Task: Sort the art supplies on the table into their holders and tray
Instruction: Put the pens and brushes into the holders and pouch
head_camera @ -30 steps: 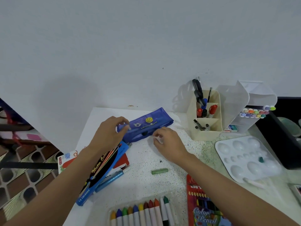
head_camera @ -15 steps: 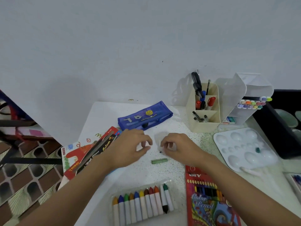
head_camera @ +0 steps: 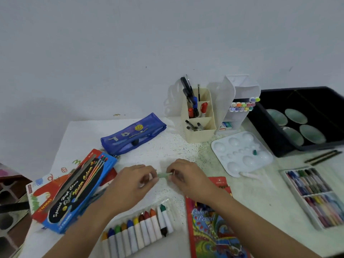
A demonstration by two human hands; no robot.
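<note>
1. On the blue box (head_camera: 78, 190) at your near left, you can read "Special High Class Water Colour" along its black panel.
2. The small print at its near edge may say "12 COLOURS", but it's blurred.
3. The red pack (head_camera: 43, 207) beneath it carries "NIKKI".
4. The red box (head_camera: 210, 226) at your near right reads "Color Pencil".

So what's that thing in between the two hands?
A small green crayon, seen in the head view. The left hand and right hand each pinch one end.

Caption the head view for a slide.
Left hand and right hand pinch a short green crayon near a clear plastic tray of wrapped crayons.
</note>
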